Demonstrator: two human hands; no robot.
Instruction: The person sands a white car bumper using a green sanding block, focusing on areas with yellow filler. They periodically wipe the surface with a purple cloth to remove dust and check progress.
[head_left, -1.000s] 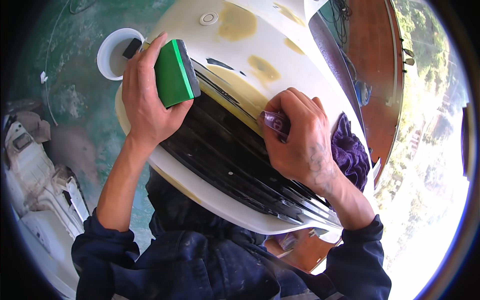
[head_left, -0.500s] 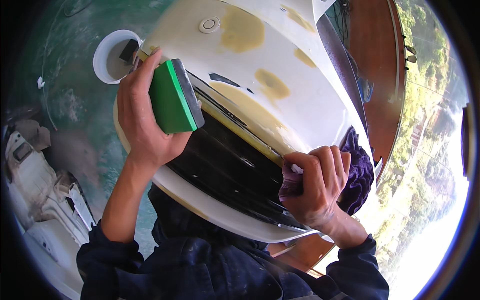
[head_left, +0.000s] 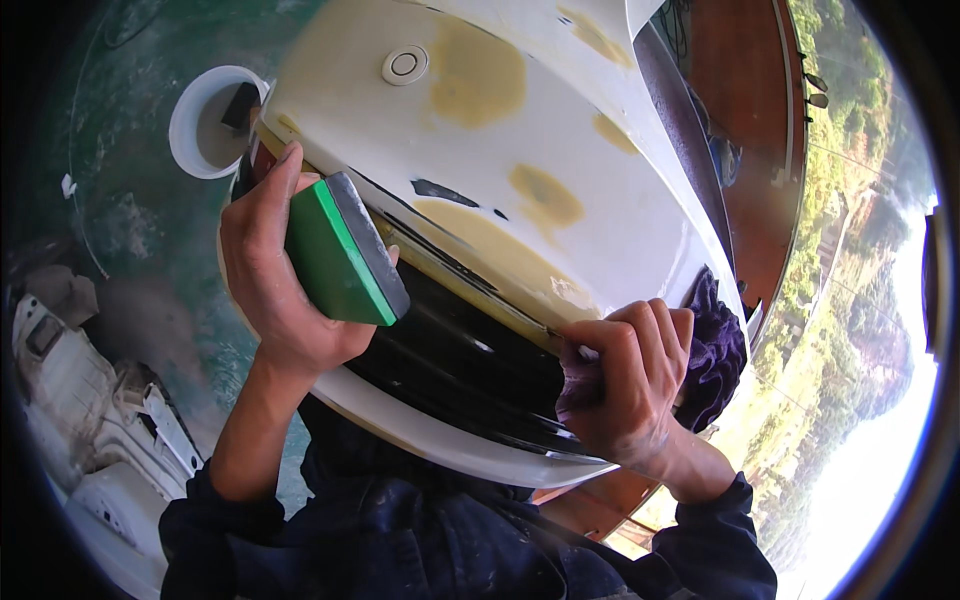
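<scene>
A white car bumper (head_left: 640, 215) with tan filler patches lies across the middle, in front of me. My left hand (head_left: 268, 265) grips a green sanding block (head_left: 335, 260) with a dark grey pad, held tilted over the bumper's left part; whether the pad touches it I cannot tell. Closed at the bumper's right part, my right hand (head_left: 635, 385) pinches a folded piece of purplish sandpaper (head_left: 577, 382) by the yellowish edge strip (head_left: 500, 305) above the black recess (head_left: 450, 350). A crumpled purple cloth (head_left: 720, 350) lies on the bumper just beyond that hand.
Past the bumper's left end, a white bucket (head_left: 190, 120) with greyish liquid and a dark block in it stands on the green floor (head_left: 130, 180). Dirty white car parts (head_left: 90, 400) lie at the lower left. A reddish-brown surface (head_left: 745, 130) runs along the right.
My left hand has come nearer to me with the sanding block, which is now tilted a little differently. My right hand stays almost in place with the sandpaper.
</scene>
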